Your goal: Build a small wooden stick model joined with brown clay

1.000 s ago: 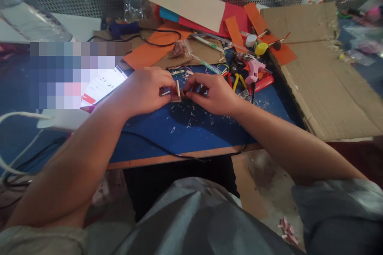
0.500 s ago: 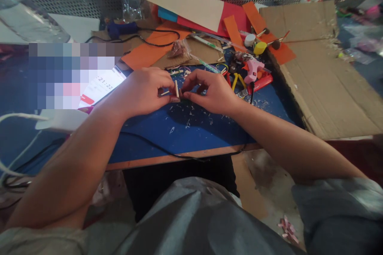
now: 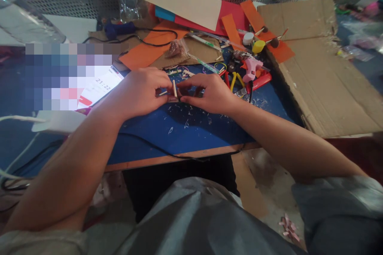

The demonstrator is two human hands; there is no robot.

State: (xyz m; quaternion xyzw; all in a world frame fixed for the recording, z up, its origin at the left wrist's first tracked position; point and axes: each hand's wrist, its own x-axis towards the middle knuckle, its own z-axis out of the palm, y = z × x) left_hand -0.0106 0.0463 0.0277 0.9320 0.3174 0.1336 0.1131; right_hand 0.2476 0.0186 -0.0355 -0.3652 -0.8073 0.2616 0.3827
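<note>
Well, leftward of the pink glue gun (image 3: 252,68), the person's left hand (image 3: 143,89) has thumb and fingers clamped on a pale stick (image 3: 174,88), standing roughly upright. Between stick and glue gun, the right hand (image 3: 214,93) curls, fingertips near the stick; I can't tell whether they grip anything. Yellow-handled pliers (image 3: 233,81) lie just beside the glue gun.

In front, room is left on the blue table (image 3: 209,137). The back right is blocked by a pink glue gun (image 3: 253,67).
</note>
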